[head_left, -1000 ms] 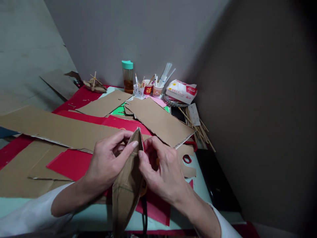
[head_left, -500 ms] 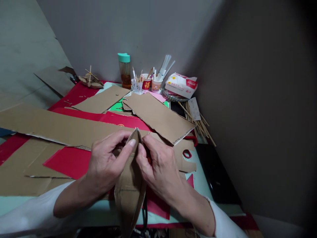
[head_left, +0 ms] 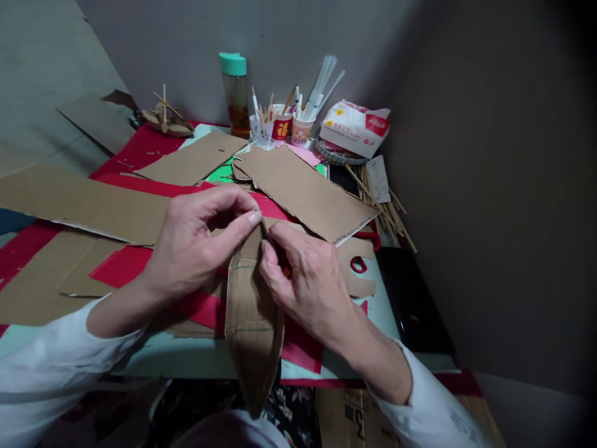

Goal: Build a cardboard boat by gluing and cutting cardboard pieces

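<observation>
A long, boat-shaped cardboard piece (head_left: 254, 317), pointed at both ends and marked with cross lines, hangs between my hands over the table's front edge. My left hand (head_left: 200, 242) pinches its upper tip between thumb and forefinger. My right hand (head_left: 305, 274) grips the right edge just below that tip, fingers curled. Something orange shows faintly behind my right fingers, too hidden to name. Beyond the hands lies a flat cardboard rectangle (head_left: 308, 193) with a torn left end.
Cardboard strips (head_left: 93, 205) and red paper (head_left: 119, 264) cover the left side. At the back stand a teal-lidded bottle (head_left: 236, 96), cups of sticks (head_left: 282, 127) and a tissue pack (head_left: 355, 127). Wooden sticks (head_left: 396, 218) and a black flat object (head_left: 410, 298) lie right, beside the wall.
The view has tipped downward, so the table sits higher. My left hand has moved up onto the very tip, and the cardboard piece shows more of its lower end.
</observation>
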The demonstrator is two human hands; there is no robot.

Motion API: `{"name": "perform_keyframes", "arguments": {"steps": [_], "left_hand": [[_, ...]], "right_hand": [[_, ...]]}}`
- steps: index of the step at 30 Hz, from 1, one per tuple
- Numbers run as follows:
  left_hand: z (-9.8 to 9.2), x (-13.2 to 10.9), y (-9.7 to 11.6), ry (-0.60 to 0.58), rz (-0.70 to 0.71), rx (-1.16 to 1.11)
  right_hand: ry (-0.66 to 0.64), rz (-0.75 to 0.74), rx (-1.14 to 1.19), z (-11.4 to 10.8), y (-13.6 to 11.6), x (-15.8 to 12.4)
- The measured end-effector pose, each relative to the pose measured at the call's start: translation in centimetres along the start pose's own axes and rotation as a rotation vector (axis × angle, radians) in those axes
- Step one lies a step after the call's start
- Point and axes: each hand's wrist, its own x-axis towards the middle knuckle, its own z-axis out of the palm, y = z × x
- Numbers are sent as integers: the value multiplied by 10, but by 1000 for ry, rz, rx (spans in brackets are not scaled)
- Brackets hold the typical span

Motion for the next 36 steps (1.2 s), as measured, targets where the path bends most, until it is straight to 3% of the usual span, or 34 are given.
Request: {"name": "perform_keyframes", "arguments": {"steps": [5, 8, 14, 18, 22, 26, 31, 33, 36], "left_hand": [[3, -1, -3, 31, -2, -6], [5, 2, -9, 81, -28, -34], [-11, 17, -25, 416, -80, -132], [-23, 18, -37, 504, -106, -211], [-28, 14, -46, 417, -173, -347], [-38, 11, -46, 191, -263, -447], [-50, 9, -48, -114, -425, -406], [-51, 7, -51, -134, -431, -365], [-55, 4, -56, -66, -356, -267]], "right_hand": [[-26, 41, 21, 2, 1, 2], [-78, 144, 90, -3, 2, 5], [-114, 338, 209, -17, 1, 7], [-164, 343, 182, -13, 3, 7], [-146, 344, 138, -9, 9, 9], [-147, 348, 122, -10, 17, 15], [-241, 305, 80, -11, 16, 21], [-257, 290, 42, -9, 13, 23], [-271, 267, -13, -4, 8, 28]]}}
